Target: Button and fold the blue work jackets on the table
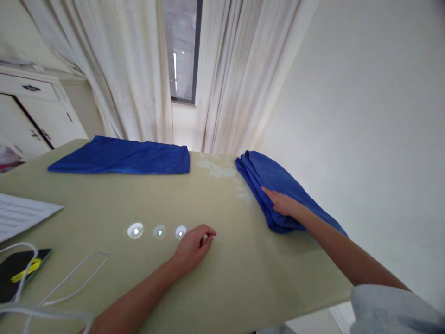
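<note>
A: As the right hand (pixel 282 203) is on it, start with the folded blue fabric bundle (pixel 278 171). Where?
B: Right side of the tabletop (pixel 236 287), by the wall (pixel 375 116). Several layers, loose folds facing the left hand.
A: Right fingers?
B: Index straight out on the fabric, others tucked under. Can't tell if they pinch any.
A: Handling?
B: My guess: soft, limp, fairly light, won't break, might slide apart. Best hold: all layers along the folded edge, or one hand under each end.
A: Left hand (pixel 192 248)?
B: Curled narrow, thumb almost meeting index, nothing visible in it; near the table middle.
A: Further out?
B: Flat blue fabric piece (pixel 128 157), far left edge. Then printed sheet (pixel 24 213), white cable (pixel 52 311), dark flat object with a yellow mark (pixel 9 271), type unclear. Curtains (pixel 132 69) behind.
</note>
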`<state>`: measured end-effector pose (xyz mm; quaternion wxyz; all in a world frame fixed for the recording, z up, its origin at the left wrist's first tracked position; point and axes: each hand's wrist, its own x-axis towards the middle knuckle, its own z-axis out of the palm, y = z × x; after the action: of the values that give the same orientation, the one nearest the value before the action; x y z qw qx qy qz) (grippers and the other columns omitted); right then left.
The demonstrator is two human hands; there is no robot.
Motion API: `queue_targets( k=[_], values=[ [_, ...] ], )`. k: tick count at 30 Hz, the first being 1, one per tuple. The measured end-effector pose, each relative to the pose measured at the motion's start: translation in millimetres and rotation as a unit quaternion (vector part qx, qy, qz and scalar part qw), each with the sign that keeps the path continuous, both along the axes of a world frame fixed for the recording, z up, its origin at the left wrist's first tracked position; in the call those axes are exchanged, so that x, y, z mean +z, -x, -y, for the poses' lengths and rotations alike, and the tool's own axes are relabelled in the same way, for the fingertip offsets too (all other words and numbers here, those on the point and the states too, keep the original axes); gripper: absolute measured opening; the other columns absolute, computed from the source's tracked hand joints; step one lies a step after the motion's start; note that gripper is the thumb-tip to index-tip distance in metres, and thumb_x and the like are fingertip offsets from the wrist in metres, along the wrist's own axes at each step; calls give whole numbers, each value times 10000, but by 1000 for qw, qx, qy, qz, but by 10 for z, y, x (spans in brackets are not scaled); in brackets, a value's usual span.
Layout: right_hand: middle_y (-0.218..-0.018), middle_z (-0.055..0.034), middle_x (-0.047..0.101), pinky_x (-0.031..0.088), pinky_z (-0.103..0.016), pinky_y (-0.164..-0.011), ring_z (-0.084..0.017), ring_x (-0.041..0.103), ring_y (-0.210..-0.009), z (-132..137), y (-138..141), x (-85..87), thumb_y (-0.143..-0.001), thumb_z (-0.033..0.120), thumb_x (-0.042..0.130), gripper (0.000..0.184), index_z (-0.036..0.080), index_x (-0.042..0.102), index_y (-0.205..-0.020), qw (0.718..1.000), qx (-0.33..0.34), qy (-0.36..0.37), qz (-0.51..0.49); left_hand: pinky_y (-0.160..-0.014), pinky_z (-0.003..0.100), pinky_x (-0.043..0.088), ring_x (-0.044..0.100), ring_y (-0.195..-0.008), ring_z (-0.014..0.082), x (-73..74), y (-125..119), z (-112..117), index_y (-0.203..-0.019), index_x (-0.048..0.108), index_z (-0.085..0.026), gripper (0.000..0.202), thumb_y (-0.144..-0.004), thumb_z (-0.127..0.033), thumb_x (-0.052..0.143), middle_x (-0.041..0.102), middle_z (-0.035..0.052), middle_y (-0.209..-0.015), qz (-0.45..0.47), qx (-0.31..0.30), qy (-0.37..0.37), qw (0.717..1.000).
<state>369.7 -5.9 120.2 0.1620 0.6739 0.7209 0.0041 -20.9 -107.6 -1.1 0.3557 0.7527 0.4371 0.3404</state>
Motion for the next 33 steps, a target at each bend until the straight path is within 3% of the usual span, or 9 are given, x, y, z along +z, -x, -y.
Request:
queue_targets(
  k=[3,7,12,17,23,27,30,32,33],
  values=[
    [-1509,-290,524,509,-509,-1049,-413,620,-1308,-130,605,-265,-894,142,612,845,131,270,-1667,1000,10,-7,19,-719,298,465,545,-650,144,24,-17,8,-1058,740,-209,281,-973,-323,498,733,50,-919,-3,-4,-4,1000],
    [-1641,-206,419,389,-471,-1201,-340,462,-1478,-754,1780,-523,-1012,341,535,736,171,254,-1671,974,146,-105,-137,-704,285,456,526,-638,135,76,-14,2,-1083,739,-205,252,-937,-273,546,725,41,-910,35,-4,-10,999],
    [-1649,-179,434,381,-385,-1206,-264,466,-1475,-1500,3197,-727,-1038,277,484,745,132,154,-1690,952,193,-76,-224,-666,260,440,514,-636,128,127,20,-7,-1042,736,-191,221,-906,-221,564,706,35,-862,100,15,4,995],
    [-1442,-220,615,469,-452,-1072,-331,568,-1343,-1651,3677,-757,-1013,75,310,580,139,382,-1585,960,174,-89,-200,-673,256,434,527,-656,132,120,38,-64,-959,730,-187,196,-841,-156,576,676,16,-792,145,71,6,987],
    [-1290,-115,713,487,-320,-975,-238,662,-1194,-1026,3188,-705,-972,62,458,544,225,493,-1490,949,239,-23,-205,-651,259,417,506,-633,126,166,44,-39,-966,727,-186,192,-861,-195,566,657,4,-771,146,87,12,985],
    [-1096,-71,761,491,-286,-859,-215,703,-1007,-382,2124,-562,-923,98,560,462,219,590,-1368,943,249,66,-210,-625,259,411,509,-623,128,361,186,1,-1016,717,-195,212,-933,-297,551,639,-4,-745,130,115,-20,985],
    [-952,-56,769,520,-299,-768,-233,715,-864,-24,1212,-392,-864,312,749,439,186,643,-1272,939,160,205,-227,-668,280,470,585,-692,158,558,535,-226,-1079,706,-194,291,-979,-379,504,685,26,-827,124,201,-56,970],
    [-1074,-98,770,552,-333,-821,-262,727,-947,112,789,-323,-858,502,767,558,176,637,-1292,942,85,189,-264,-838,344,530,673,-897,221,640,834,-517,-1168,687,-166,333,-967,-364,509,733,107,-1074,79,306,-83,945],
    [-1196,-134,747,552,-359,-903,-283,716,-1061,142,665,-315,-889,552,724,599,166,616,-1335,951,52,121,-279,-958,402,523,681,-1053,272,654,973,-678,-1247,659,-143,378,-948,-332,525,708,162,-1241,33,360,-82,929]
  ],
)
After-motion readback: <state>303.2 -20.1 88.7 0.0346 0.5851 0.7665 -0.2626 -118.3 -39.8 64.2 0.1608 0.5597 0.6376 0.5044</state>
